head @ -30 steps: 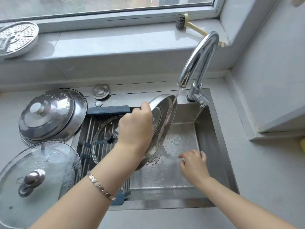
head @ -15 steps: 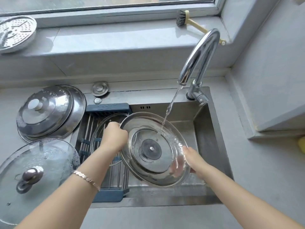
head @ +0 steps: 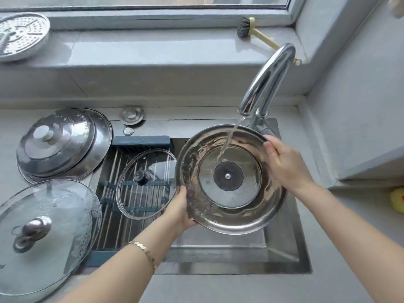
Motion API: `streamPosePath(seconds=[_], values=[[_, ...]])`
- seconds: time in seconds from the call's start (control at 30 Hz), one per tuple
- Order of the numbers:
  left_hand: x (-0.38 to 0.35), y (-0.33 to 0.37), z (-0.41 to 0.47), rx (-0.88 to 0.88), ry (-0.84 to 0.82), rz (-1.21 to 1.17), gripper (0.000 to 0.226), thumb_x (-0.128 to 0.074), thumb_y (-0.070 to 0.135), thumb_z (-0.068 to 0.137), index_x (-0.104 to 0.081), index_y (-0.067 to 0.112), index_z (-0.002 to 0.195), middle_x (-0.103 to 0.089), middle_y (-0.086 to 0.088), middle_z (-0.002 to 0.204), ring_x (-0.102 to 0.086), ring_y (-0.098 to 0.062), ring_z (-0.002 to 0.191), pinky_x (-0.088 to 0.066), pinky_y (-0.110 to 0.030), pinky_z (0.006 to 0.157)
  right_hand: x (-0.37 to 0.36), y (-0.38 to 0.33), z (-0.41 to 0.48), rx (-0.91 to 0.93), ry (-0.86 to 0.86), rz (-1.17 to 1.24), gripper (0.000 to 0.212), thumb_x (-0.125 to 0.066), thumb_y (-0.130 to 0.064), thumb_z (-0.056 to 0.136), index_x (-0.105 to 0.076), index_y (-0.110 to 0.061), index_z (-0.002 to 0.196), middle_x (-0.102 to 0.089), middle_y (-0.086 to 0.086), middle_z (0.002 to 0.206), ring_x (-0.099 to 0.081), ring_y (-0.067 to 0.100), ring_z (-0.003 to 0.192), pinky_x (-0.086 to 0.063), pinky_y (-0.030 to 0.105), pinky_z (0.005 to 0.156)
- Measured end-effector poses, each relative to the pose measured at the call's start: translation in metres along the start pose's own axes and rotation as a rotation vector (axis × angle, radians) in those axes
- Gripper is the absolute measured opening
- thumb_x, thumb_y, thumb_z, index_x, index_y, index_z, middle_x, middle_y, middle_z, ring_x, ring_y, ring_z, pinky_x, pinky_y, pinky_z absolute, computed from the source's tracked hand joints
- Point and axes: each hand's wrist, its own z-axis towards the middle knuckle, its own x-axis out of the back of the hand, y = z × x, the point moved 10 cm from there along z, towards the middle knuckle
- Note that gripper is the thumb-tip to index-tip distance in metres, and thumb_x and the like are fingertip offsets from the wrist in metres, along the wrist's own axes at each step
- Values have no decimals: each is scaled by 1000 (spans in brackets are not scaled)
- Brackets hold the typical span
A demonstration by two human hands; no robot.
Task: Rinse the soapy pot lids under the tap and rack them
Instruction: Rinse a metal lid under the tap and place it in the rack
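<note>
Bench (head: 240, 289): grey, with the sink set into it.
Sink (head: 284, 254): a steel basin. The rinsing is done over its right half.
Big glass lid (head: 54, 215): at the bench's near left corner, knob up, with suds along its right side. By the look of it, it has not been rinsed yet.
Stacked lids (head: 65, 145): two steel ones on the left of the bench towards the back edge, flecked with foam.
Steel lid (head: 229, 213): held hollow side up under the tap (head: 271, 75). The water (head: 229, 136) lands just beside its dark centre disc.
Rack (head: 140, 142): lies across the sink's left half.
Small glass lid (head: 153, 193): lies on the rack, knob up.
Left hand (head: 179, 211): grips the steel lid's near left rim.
Right hand (head: 284, 162): fingers curled over the far right rim.
Doing it well: the person should probably tip the lid so that water runs off it and does not pool. Turning it by the rim would let the stream sweep the whole band around the disc. The rolled edge, where suds cling, deserves a check. Wet steel is slippery, so both hands should stay on it.
Free slot: the rack has bare bars on its left side.
Writing: none can be read. A yellow object (head: 396, 202) at the bench's right edge has a red mark too small to make out.
</note>
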Motion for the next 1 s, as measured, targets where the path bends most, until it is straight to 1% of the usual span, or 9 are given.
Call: streamPosePath(seconds=[0.2, 0.27, 0.4, 0.53, 0.6, 0.7, 0.77, 0.83, 1.0], values=[[17, 79, -36, -473, 194, 450, 29, -31, 31, 100, -52, 11, 99, -63, -9, 94, -62, -26, 83, -54, -41, 71, -16, 37, -9, -171, 120, 328, 40, -36, -29, 100, -54, -5, 125, -59, 2, 117, -52, 15, 110, -37, 24, 98], [13, 108, -58, -702, 227, 745, 25, -34, 29, 99, -54, 17, 107, -66, -12, 98, -64, -30, 85, -54, -51, 77, -36, 56, -22, -363, 102, 433, 41, -34, -27, 100, -53, 0, 124, -61, 4, 112, -50, 15, 108, -36, 23, 97], [-10, 133, -99, -934, 195, 1033, 38, -41, 25, 97, -39, 34, 134, -69, -8, 90, -65, -28, 67, -55, -43, 67, -93, 80, -66, -688, -114, 500, 36, -31, -24, 101, -56, 0, 113, -59, 16, 109, -50, 30, 114, -41, 33, 89], [-29, 126, -106, -1038, 319, 1600, 30, -39, 32, 97, -60, 14, 109, -47, -5, 139, -54, -25, 114, -41, -33, 91, -112, 89, -84, -780, -290, 440, 39, -31, -25, 101, -48, -7, 131, -52, 6, 125, -45, 23, 120, -34, 29, 94], [-40, 98, -95, -1030, 165, 1809, 46, -32, 47, 96, -66, 16, 97, -36, -2, 149, -36, -22, 135, -23, -35, 111, -110, 98, -85, -822, -350, 393, 38, -33, -24, 100, -52, -4, 126, -58, 8, 109, -55, 23, 100, -42, 28, 78], [-65, 55, -102, -1154, -195, 1828, 68, -18, 69, 86, -65, 20, 86, -56, 3, 132, -42, -16, 131, -22, -31, 113, -104, 111, -87, -978, -441, 393, 32, -38, -23, 99, -61, -4, 88, -63, 7, 59, -58, 17, 45, -43, 20, 45], [-81, 42, -118, -1398, -318, 1730, 59, -32, 66, 85, -63, 16, 81, -70, 3, 100, -63, -17, 99, -49, -32, 89, -97, 111, -85, -1015, -520, 379, 33, -37, -21, 100, -54, -7, 75, -58, 7, 56, -54, 14, 34, -44, 18, 40], [-88, 40, -126, -1571, -369, 1593, 45, -44, 54, 87, -66, 15, 78, -69, 3, 74, -64, -16, 69, -53, -28, 62, -89, 106, -78, -1036, -569, 416, 27, -37, -18, 99, -53, -6, 82, -57, 9, 65, -58, 15, 39, -48, 22, 40], [-62, 82, -99, -1134, -146, 964, 47, -55, 47, 85, -50, 11, 56, -41, 7, 46, -36, -7, 42, -26, -18, 44, -74, 95, -54, -1019, -497, 722, 48, -33, -47, 97, -54, -5, 104, -63, 18, 90, -67, 23, 65, -55, 25, 49]])
